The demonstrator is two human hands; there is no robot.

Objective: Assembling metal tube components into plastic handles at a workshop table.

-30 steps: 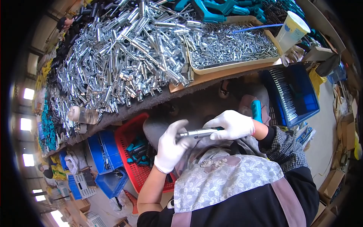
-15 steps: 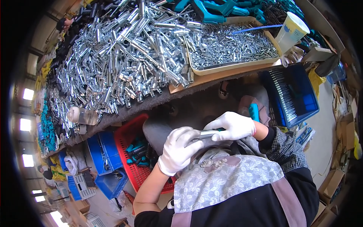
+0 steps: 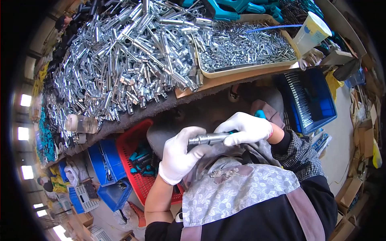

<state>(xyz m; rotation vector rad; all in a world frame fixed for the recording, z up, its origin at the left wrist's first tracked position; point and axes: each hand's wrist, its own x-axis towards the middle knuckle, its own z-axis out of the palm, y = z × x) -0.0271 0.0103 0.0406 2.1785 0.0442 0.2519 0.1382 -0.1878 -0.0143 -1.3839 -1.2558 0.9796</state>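
Observation:
In front of my apron, both white-gloved hands hold one silvery metal tube [image 3: 207, 139] with a stepped, ringed left end. My left hand [image 3: 175, 154] curls around that left end, thumb below and fingers above. Closed over the right end is my right hand [image 3: 245, 128], which hides most of it. A bit of teal shows between its fingers, and a teal handle [image 3: 260, 114] sticks out behind the hand; whether it joins the tube is hidden. Beyond them, a large heap of metal tubes and fittings [image 3: 132, 60] covers the bench.
Small metal parts fill a shallow tray [image 3: 249, 67] on the bench, beside a plastic cup [image 3: 311, 32]. A clear bottle [image 3: 82, 123] lies at the bench edge. A red basket [image 3: 138, 182] holds teal-and-black pieces. Blue bins [image 3: 106, 162] stand left; another blue bin [image 3: 327, 102] holds metal rods at right.
My left hand has shifted slightly left and its grip has opened around the tube, so more of the metal shows. My right hand has moved slightly left too.

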